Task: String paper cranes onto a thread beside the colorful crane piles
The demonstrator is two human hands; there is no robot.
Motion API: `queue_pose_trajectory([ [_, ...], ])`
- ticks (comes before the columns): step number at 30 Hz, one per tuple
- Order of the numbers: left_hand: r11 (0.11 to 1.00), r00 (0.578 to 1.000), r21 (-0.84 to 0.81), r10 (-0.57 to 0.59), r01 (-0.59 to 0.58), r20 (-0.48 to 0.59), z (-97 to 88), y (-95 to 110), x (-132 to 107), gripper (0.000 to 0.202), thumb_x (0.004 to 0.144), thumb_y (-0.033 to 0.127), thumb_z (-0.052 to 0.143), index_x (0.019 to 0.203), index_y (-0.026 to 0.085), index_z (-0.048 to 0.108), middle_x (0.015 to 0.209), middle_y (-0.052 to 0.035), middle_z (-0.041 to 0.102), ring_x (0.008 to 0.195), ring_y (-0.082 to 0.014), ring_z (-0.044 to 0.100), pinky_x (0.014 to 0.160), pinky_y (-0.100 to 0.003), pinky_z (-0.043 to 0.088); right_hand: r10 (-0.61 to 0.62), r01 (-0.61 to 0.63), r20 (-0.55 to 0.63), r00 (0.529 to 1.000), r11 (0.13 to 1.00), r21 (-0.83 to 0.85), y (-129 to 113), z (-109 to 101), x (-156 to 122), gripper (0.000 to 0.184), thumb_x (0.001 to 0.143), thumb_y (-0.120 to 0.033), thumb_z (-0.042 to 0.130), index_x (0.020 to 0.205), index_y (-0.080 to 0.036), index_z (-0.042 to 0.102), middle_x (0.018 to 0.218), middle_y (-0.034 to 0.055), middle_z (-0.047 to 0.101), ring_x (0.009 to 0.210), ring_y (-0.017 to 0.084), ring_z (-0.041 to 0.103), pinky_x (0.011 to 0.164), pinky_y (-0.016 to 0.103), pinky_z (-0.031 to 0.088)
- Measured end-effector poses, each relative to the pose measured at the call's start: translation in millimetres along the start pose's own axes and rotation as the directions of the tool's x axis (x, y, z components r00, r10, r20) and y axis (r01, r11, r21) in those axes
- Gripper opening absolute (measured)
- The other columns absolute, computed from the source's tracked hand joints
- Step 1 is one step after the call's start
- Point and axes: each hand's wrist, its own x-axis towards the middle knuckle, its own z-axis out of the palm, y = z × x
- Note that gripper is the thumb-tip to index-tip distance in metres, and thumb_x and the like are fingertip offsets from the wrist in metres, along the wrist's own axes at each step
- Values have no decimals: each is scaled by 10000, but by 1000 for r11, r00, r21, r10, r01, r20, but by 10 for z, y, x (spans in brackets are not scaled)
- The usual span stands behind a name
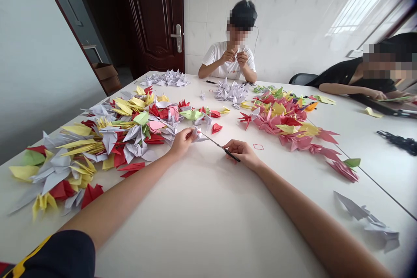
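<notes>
My left hand (pixel 182 141) pinches a small white paper crane (pixel 198 134) near the middle of the white table (pixel 208 226). My right hand (pixel 243 154) grips the black end of a long thin needle-like rod (pixel 215 144), whose tip reaches into that crane. A heap of red, yellow, green and white origami cranes (pixel 120 139) lies just left of my left hand. A pink, red and yellow heap (pixel 283 121) lies beyond my right hand, not touching it.
Two white crane piles (pixel 166 79) stand at the far side. A seated person (pixel 228 58) handles paper there, and another person (pixel 358 80) works at the right. A black strand (pixel 397 142) and large white cranes (pixel 365 219) lie on the right.
</notes>
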Motion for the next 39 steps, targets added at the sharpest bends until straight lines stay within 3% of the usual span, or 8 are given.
queue_pose_trajectory([
  [5, 1000, 1000, 7, 4, -5, 13, -1, -4, -4, 450, 786, 568, 735, 916, 137, 744, 855, -72, 696, 791, -215, 629, 738, -279, 483, 2, -2, 6, 1000, 1000, -16, 15, -9, 4, 439, 694, -375, 792, 1042, -131, 681, 742, 35, 695, 552, 95, 560, 498, 224, 445],
  [23, 995, 1000, 101, -6, 4, 21, 0, 85, -27, 500, 795, 649, 705, 848, 152, 719, 729, -30, 605, 667, -179, 517, 618, -265, 380, 1, 0, 9, 1000, 1000, -23, 8, -3, 7, 415, 695, -369, 780, 1021, -135, 675, 730, 31, 693, 544, 91, 549, 491, 217, 432],
  [29, 998, 1000, 50, -30, 30, -1, -1, 77, -15, 500, 765, 637, 730, 869, 148, 741, 827, -65, 681, 741, -212, 586, 676, -276, 434, 5, -5, 9, 1000, 1000, -22, 4, 4, 5, 417, 695, -369, 783, 1025, -136, 676, 732, 33, 695, 545, 94, 554, 488, 217, 428],
  [39, 998, 1000, 61, -26, 26, -5, -6, 76, -12, 478, 764, 613, 733, 863, 146, 749, 817, -60, 686, 748, -211, 587, 696, -281, 423, 1, -1, 3, 1000, 1000, -16, 15, 0, 19, 409, 691, -366, 786, 1017, -144, 678, 725, 30, 694, 542, 94, 553, 484, 214, 425],
])
